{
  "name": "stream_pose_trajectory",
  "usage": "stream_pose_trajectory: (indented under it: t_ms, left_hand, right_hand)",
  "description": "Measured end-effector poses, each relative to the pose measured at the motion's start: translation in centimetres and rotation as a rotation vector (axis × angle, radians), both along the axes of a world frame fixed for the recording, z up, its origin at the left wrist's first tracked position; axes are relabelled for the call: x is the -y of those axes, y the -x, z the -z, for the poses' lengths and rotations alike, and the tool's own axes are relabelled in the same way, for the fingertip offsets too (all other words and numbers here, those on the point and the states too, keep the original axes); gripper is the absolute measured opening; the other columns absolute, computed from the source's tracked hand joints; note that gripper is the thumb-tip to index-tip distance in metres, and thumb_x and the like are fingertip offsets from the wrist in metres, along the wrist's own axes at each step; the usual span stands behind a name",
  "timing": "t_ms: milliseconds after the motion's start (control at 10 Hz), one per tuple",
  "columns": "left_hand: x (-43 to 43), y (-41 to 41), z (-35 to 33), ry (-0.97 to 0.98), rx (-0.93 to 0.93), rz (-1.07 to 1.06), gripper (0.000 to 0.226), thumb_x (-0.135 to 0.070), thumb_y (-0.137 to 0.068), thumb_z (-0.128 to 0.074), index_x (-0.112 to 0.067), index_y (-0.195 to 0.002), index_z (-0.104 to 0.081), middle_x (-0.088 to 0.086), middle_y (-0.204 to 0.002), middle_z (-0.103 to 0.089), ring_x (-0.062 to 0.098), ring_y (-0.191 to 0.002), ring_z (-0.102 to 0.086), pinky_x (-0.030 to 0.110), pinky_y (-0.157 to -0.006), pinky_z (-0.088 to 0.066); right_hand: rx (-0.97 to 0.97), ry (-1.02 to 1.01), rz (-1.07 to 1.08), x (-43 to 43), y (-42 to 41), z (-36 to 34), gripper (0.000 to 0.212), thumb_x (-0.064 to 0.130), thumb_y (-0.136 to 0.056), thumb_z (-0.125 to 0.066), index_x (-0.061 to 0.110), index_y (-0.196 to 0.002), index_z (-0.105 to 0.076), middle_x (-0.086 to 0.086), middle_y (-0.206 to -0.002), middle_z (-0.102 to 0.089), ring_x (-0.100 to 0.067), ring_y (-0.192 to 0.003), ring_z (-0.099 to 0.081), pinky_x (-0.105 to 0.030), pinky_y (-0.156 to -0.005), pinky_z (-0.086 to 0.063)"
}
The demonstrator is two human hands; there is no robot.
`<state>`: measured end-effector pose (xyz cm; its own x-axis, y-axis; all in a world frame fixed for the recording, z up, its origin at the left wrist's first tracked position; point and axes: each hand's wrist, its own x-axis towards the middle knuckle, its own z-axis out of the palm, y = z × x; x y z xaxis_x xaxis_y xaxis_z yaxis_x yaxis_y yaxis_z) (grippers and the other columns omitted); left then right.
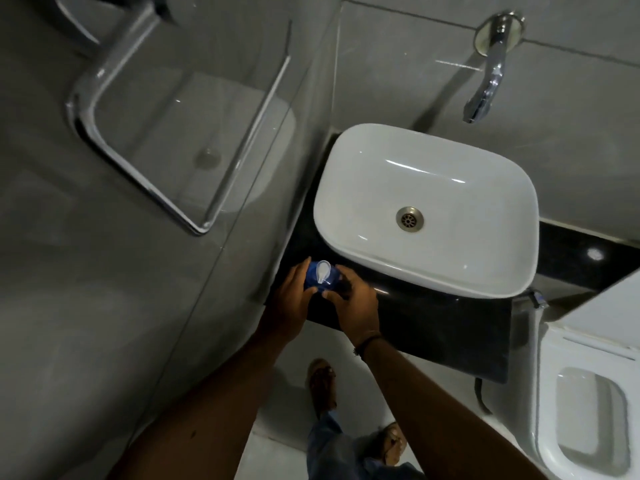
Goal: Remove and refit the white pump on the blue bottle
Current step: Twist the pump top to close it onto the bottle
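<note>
A blue bottle (330, 278) stands on the black counter (433, 327) at its left end, close to the grey wall. Its white pump (322, 270) sits on top, seen from above. My left hand (289, 306) wraps the bottle's left side. My right hand (353, 303) closes around its right side and front, fingertips near the base of the pump. Most of the bottle's body is hidden by both hands.
A white basin (346, 174) sits on the counter just right of the bottle, with a chrome tap (485, 88) on the wall above. A white toilet (568, 424) is at the lower right. A chrome rail (138, 168) hangs on the left wall. My feet show below.
</note>
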<state>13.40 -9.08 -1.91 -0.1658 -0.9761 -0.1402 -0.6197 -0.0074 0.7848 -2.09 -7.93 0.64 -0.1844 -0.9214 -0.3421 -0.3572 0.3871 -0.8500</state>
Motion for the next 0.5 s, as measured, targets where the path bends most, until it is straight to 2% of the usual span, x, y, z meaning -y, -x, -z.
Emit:
stream_pose_trajectory:
  t_ms: [100, 200, 300, 400, 500]
  left_hand:
    - [-0.1, -0.2, 0.0, 0.026, 0.036, -0.02, 0.053, -0.02, -0.102, -0.051, -0.002, -0.15, -0.041, 0.02, -0.153, -0.048, 0.032, -0.138, -0.051, 0.042, -0.115, -0.041]
    - [0.0, -0.3, 0.2, -0.004, -0.01, -0.033, 0.051, -0.015, -0.102, -0.056, -0.002, -0.15, -0.042, 0.018, -0.152, -0.049, 0.031, -0.138, -0.05, 0.041, -0.117, -0.039]
    - [0.0, -0.4, 0.3, -0.009, 0.011, -0.057, 0.058, -0.039, -0.102, -0.045, -0.004, -0.148, -0.044, 0.016, -0.15, -0.053, 0.027, -0.136, -0.052, 0.022, -0.115, -0.034]
    - [0.0, -0.5, 0.7, 0.023, 0.008, -0.039, 0.081, -0.065, -0.094, -0.031, -0.006, -0.149, -0.044, 0.014, -0.15, -0.052, 0.022, -0.135, -0.051, 0.017, -0.113, -0.032]
    - [0.0, -0.3, 1.2, 0.016, -0.026, -0.053, 0.092, -0.075, -0.091, -0.024, -0.009, -0.152, -0.04, 0.013, -0.155, -0.048, 0.02, -0.138, -0.048, 0.03, -0.115, -0.036]
  right_hand:
    - [-0.016, -0.03, -0.012, 0.4, -0.5, 0.5, 0.061, 0.003, -0.085, -0.08, 0.013, -0.143, -0.064, -0.01, -0.134, -0.075, -0.026, -0.123, -0.071, -0.046, -0.111, -0.056]
    - [-0.036, -0.025, -0.01, 0.4, -0.6, 1.0, 0.059, 0.003, -0.086, -0.079, 0.014, -0.143, -0.064, -0.009, -0.134, -0.075, -0.023, -0.123, -0.071, -0.042, -0.112, -0.056]
    - [-0.062, -0.016, -0.02, 0.3, -0.6, 1.3, 0.058, 0.004, -0.09, -0.078, 0.013, -0.145, -0.063, -0.01, -0.138, -0.073, -0.024, -0.126, -0.069, -0.034, -0.112, -0.054]
    - [-0.064, -0.011, -0.022, 0.2, -0.5, 1.8, 0.06, 0.003, -0.089, -0.078, 0.013, -0.146, -0.062, -0.01, -0.139, -0.072, -0.024, -0.127, -0.069, -0.04, -0.114, -0.054]
    - [-0.06, -0.012, -0.037, 0.4, -0.6, 1.9, 0.068, 0.002, -0.087, -0.08, 0.014, -0.15, -0.058, -0.01, -0.143, -0.07, -0.025, -0.131, -0.067, -0.043, -0.116, -0.053]
